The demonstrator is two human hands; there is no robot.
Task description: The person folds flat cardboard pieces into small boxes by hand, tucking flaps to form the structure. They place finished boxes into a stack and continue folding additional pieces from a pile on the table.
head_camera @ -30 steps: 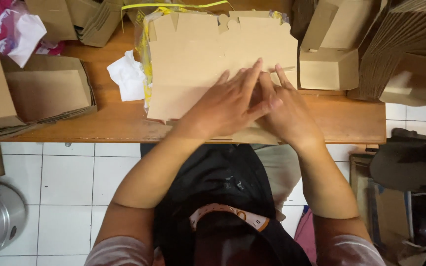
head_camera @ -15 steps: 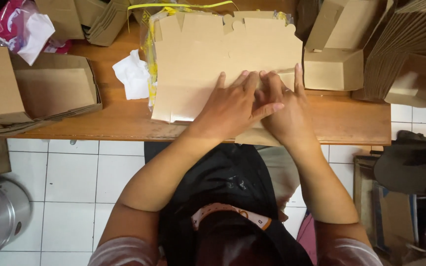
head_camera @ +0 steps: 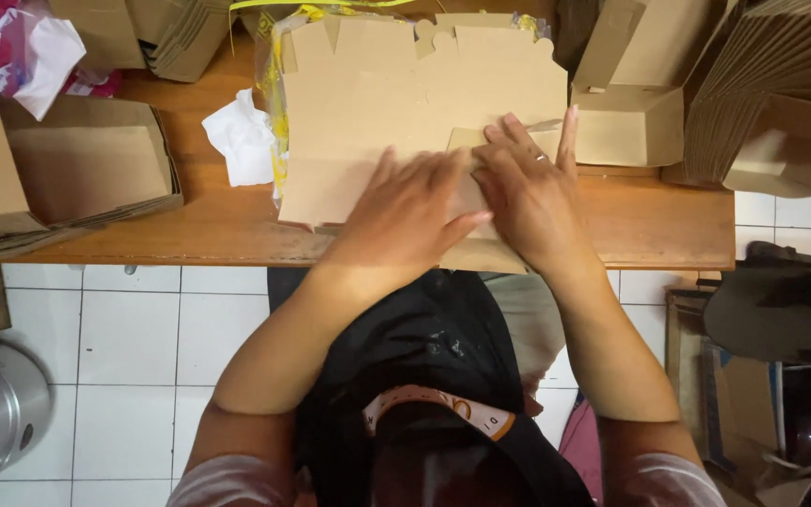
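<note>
1. Since the earlier frames both hands had shifted: the left hand point(head_camera: 405, 211) slid further across the sheet and blurred with motion; the right hand point(head_camera: 527, 192) spread its fingers toward the upper right.
2. Both forearms reached up from the body, converging over the wooden table point(head_camera: 208, 211); palms faced down.
3. The flat cardboard box blank point(head_camera: 377, 103) lay on the table, brown, notched along its top edge, one small flap folded up between the hands.
4. Neither hand gripped: both lay open, fingers flat, pressing the blank and its flap.
5. A folded cardboard box point(head_camera: 626, 122) stood just right of the blank; white crumpled paper point(head_camera: 237, 141) lay to its left.
</note>
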